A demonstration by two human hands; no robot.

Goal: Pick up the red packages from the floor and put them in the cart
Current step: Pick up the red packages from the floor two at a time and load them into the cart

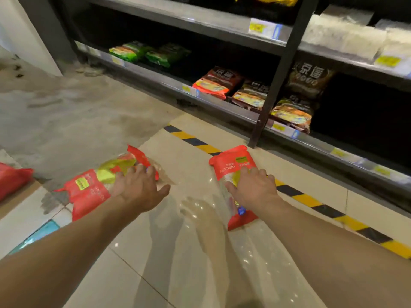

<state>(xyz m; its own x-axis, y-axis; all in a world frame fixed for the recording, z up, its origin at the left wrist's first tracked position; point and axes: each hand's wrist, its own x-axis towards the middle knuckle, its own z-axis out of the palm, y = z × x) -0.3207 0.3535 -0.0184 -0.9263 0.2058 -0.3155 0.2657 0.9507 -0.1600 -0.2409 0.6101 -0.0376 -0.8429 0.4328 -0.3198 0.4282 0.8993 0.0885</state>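
On the floor (200,252), two soft, slippery red packages (89,192) (231,165) are pressed mid-body by open left hand (138,187) and right hand (253,187); best gripped across the middle.

Legible: large characters "京" on the dark brown bag (309,78) and the dark red bag (219,82) on the shelf (222,103). Red packages' print and price tags unreadable.

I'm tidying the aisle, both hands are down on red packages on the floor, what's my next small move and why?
Probably close your fingers and lift both. Your left hand lies spread on the left red package and your right hand on the right red package, neither gripped yet. No cart is in view.
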